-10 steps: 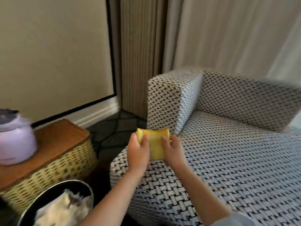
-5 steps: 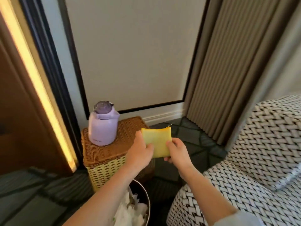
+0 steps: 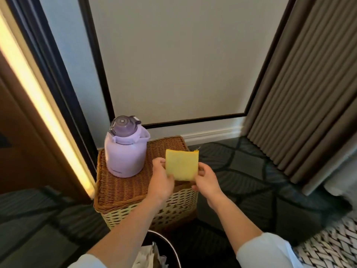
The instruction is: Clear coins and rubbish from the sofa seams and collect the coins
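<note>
Two hands, yellow pouch point(image 3: 182, 164) pinched between left fingers point(image 3: 167, 176), right fingers point(image 3: 201, 172)

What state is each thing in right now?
pouch: held upright over the basket; zip unclear.
left hand: grips pouch's left edge.
right hand: pinches pouch's right edge.
bottle: upright on basket, cap on.
basket: lid closed.
bin: open, holds paper.
</note>
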